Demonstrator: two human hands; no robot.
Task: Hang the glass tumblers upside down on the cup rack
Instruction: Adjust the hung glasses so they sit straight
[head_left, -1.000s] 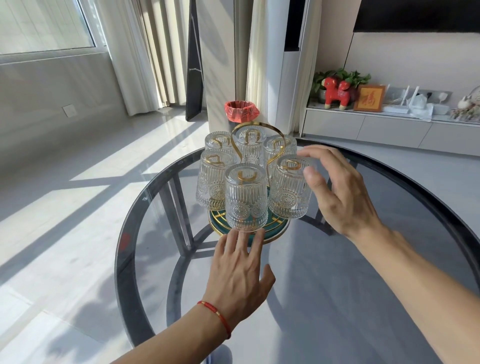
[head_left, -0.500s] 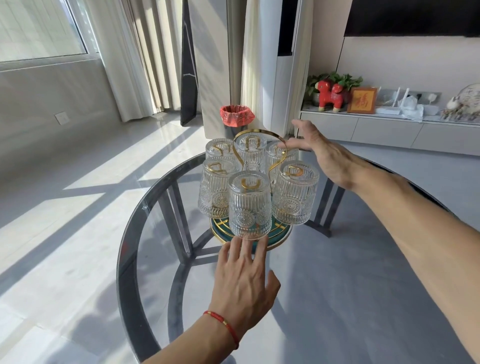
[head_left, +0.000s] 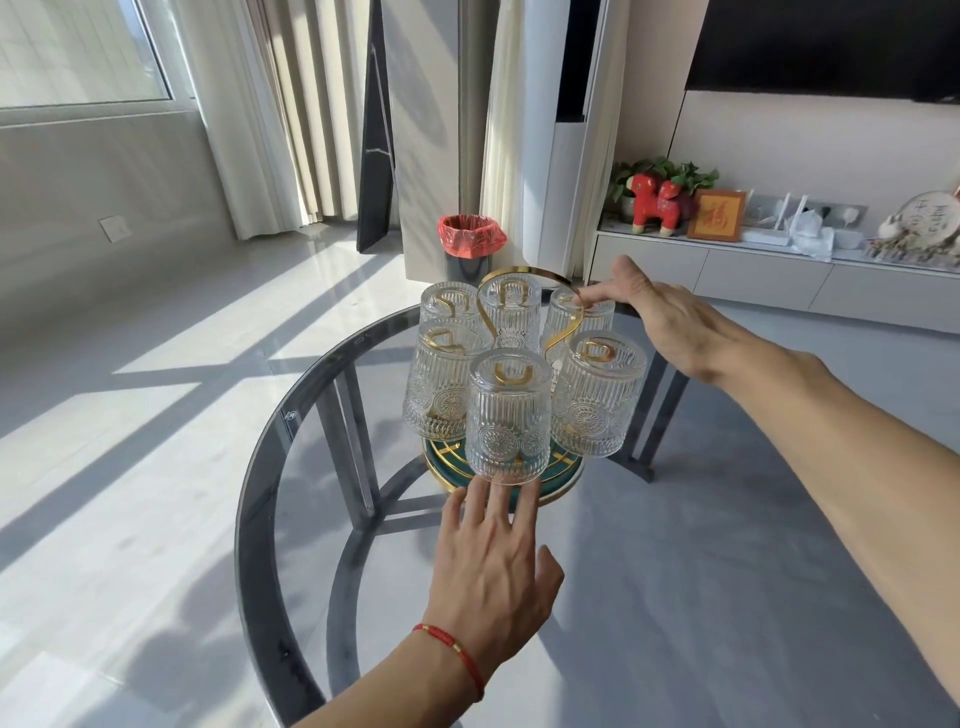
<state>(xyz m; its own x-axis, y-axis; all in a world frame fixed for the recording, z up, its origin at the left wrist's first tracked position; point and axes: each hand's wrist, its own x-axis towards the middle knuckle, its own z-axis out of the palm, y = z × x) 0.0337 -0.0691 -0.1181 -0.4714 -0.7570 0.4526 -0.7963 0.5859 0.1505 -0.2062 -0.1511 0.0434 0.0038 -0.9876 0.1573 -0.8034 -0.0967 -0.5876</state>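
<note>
Several ribbed glass tumblers hang upside down on the gold cup rack; the nearest tumbler (head_left: 508, 415) faces me, with others at the left (head_left: 441, 384) and right (head_left: 597, 395). The rack's gold loop handle (head_left: 524, 273) rises in the middle over a green, gold-rimmed base (head_left: 563, 475). My left hand (head_left: 493, 566) lies flat on the glass table, fingers spread, fingertips touching the base's near edge. My right hand (head_left: 660, 317) reaches past the right side, thumb and forefinger pinched at the handle's right side by the far right tumbler (head_left: 566, 312).
The rack stands on a round dark glass table (head_left: 270, 467) with a metal frame underneath. Beyond it are a black bin with a red liner (head_left: 470, 244), curtains, and a low cabinet (head_left: 779, 275) with ornaments at the right.
My right hand moved from beside the right front tumbler up and back to the rack's handle, where it now pinches. The left hand stayed at the base.
</note>
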